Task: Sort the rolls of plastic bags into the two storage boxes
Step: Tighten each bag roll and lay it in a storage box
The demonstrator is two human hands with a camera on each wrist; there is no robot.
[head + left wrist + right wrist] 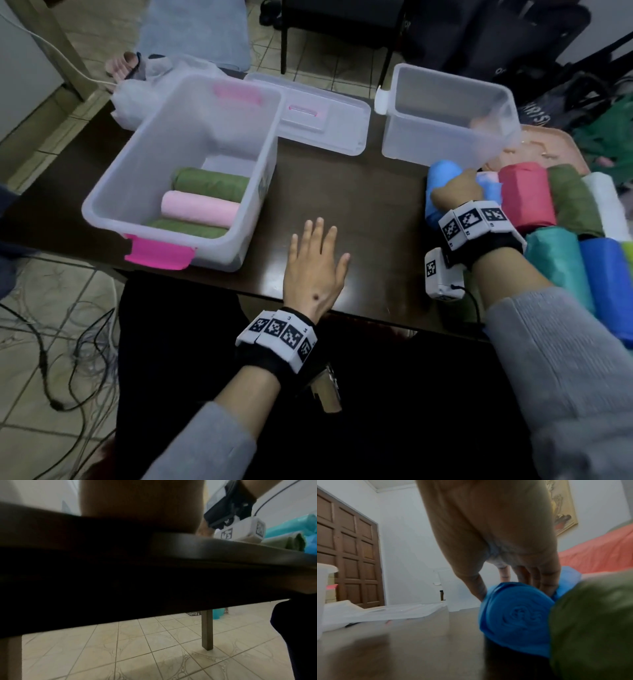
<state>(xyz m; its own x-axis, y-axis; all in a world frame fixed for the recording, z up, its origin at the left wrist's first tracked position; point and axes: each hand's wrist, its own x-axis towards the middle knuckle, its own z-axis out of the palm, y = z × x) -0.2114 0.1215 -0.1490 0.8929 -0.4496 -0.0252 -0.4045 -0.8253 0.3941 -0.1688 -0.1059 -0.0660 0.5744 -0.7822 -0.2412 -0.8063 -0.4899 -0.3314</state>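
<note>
- The right hand [457, 190] curled its thumb and fingers [547, 580] around a light blue roll [517, 616] of thin, soft plastic, whose end showed a spiral of wound layers; the roll lay on the table [342, 205], just in front of the smaller box [445, 116].
- The left hand [315, 263] lay flat on the dark, smooth table, fingers spread, holding nothing.
- The larger box [185, 164], translucent with bright pink latches, held two olive green rolls [212, 181] and one pale pink roll [200, 209], side by side.
- The smaller box, also translucent, was a deep rectangle.
- More cylinder rolls lay close together at the right: red [525, 198], olive, white, teal [555, 260], dark blue [606, 281].
- A flat translucent lid [325, 116] lay between the boxes.
</note>
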